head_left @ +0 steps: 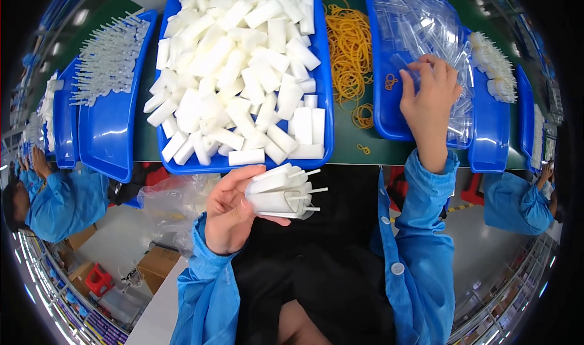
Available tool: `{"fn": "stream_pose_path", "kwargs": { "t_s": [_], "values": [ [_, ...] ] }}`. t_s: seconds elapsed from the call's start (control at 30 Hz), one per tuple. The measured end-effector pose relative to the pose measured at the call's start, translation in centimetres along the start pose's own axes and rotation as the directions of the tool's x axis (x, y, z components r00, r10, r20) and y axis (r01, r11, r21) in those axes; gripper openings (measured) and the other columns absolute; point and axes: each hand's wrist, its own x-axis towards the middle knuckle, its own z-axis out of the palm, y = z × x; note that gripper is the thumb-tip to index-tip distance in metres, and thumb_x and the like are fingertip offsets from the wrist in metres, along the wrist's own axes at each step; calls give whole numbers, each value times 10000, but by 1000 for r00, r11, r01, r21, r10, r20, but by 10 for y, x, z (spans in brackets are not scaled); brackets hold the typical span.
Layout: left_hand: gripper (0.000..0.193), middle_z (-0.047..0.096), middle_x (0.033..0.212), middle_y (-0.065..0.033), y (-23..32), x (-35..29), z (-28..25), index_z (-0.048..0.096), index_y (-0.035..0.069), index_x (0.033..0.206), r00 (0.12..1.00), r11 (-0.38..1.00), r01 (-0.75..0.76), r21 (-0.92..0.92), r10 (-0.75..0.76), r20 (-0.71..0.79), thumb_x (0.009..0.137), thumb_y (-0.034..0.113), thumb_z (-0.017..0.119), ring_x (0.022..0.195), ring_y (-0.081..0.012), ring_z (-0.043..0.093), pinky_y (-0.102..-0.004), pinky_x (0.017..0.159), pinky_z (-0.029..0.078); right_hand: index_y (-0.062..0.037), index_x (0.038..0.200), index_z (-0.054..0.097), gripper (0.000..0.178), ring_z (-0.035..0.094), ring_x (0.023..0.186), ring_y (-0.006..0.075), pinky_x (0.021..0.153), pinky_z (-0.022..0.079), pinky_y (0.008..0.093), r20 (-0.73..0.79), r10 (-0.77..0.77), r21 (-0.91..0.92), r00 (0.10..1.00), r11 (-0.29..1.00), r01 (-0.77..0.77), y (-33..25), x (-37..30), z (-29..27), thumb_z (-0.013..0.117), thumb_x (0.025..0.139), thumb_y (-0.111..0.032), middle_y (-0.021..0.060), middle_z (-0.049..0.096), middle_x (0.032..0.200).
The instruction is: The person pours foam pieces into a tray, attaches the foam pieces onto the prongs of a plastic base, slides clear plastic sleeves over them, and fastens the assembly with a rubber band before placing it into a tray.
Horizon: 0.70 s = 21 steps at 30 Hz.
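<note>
My left hand (228,211) is closed around a bundle of white foam pieces (277,190) below the front edge of the big foam tray. Several thin white sticks poke out of the bundle toward the right. Over the right-hand blue tray (389,117), my right hand (432,89) is curved with its thumb apart from the fingers. Its fingertips are at the near left of a heap of clear plastic tubes (420,16), touching or just above one tube. A few yellow rubber bands (390,81) lie in that tray beside my thumb.
White foam pieces (243,77) fill the large blue tray (243,165). Yellow rubber bands (348,50) lie on the green table between trays. White sticks (109,59) are heaped at left; finished-looking white bundles (493,71) sit at right. Co-workers in blue sleeves (76,199) work on both sides.
</note>
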Motion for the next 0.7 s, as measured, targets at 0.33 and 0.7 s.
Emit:
{"fn": "stream_pose_path", "kwargs": {
  "t_s": [0.33, 0.7],
  "values": [
    [532, 581, 1076, -226, 0, -1, -8, 374, -24, 1285, 997, 997, -14, -82, 20, 72, 854, 207, 584, 805, -322, 634, -364, 508, 550, -50, 947, 626, 138, 495, 597, 70, 508, 345, 201, -52, 270, 510, 961, 835, -207, -21, -7, -46, 638, 814, -85, 23, 578, 725],
    [507, 464, 1233, -282, -8, -5, -2, 413, -2, 1264, 977, 955, -212, 209, 213, 18, 825, 161, 607, 814, -342, 635, -346, 486, 560, 60, 924, 560, 127, 482, 524, 78, 452, 312, 181, 490, 173, 872, 855, -100, -479, -80, -50, -81, 491, 862, -28, 84, 566, 701]
  ]
}}
